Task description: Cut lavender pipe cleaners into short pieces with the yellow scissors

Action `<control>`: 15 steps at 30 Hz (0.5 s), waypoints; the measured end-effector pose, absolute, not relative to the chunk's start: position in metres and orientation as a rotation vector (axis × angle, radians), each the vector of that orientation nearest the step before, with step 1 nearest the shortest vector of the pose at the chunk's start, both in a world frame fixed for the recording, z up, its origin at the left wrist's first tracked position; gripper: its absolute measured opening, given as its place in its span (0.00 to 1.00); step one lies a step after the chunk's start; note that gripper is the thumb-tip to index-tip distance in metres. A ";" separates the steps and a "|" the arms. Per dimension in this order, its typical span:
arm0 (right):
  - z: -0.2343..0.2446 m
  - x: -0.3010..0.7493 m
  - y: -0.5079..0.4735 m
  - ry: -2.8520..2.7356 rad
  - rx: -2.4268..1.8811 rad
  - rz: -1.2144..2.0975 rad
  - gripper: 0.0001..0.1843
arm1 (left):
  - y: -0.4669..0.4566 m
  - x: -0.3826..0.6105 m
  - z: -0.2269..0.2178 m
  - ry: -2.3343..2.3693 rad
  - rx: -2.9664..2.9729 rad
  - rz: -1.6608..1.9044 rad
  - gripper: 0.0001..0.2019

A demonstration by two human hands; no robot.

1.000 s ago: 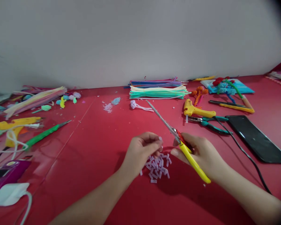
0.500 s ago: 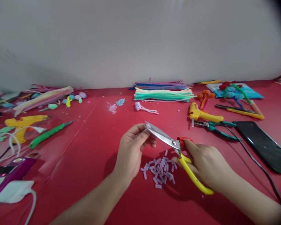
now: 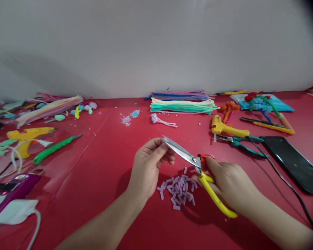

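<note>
My right hand (image 3: 225, 180) is wrapped round the red and yellow handles of a pair of scissors (image 3: 181, 151), whose blades point up and left. The tips reach the fingers of my left hand (image 3: 148, 163). Between its thumb and forefinger, my left hand pinches a small pale lilac piece (image 3: 165, 139), mostly hidden by fingers and blades. Beneath the scissors lies a loose pile of short lilac pieces (image 3: 178, 189) on the red table. Farther back rests a lilac pipe-cleaner shape (image 3: 163, 120) with a bunched head and two stems.
Pipe-cleaner bundles (image 3: 182, 105) lie along the wall. To the right are a yellow glue gun (image 3: 228, 129), pliers (image 3: 243, 144), a black phone (image 3: 293, 163) and a cable. On the left sit another glue gun (image 3: 28, 133), a green-handled knife (image 3: 54, 149) and a purple device (image 3: 18, 191).
Hands and scissors hold almost the same position. The view has shifted very slightly; the pile and other items stay where they were.
</note>
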State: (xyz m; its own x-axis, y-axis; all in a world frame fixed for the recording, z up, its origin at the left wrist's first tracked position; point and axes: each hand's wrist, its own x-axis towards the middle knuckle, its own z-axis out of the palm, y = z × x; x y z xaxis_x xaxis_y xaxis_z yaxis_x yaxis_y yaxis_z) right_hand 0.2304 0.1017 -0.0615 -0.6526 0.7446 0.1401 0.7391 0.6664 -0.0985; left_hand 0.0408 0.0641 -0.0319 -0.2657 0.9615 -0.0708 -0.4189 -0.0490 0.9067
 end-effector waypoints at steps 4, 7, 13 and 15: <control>-0.061 0.229 0.101 -2.718 -1.220 0.079 0.16 | 0.064 0.040 -0.032 1.064 0.713 1.568 0.03; -0.062 0.229 0.101 -2.719 -1.225 0.086 0.16 | 0.064 0.040 -0.032 1.067 0.703 1.572 0.03; -0.063 0.229 0.099 -2.716 -1.225 0.075 0.16 | 0.065 0.041 -0.032 1.049 0.716 1.589 0.03; -0.062 0.228 0.099 -2.712 -1.226 0.067 0.16 | 0.065 0.041 -0.032 1.042 0.729 1.585 0.03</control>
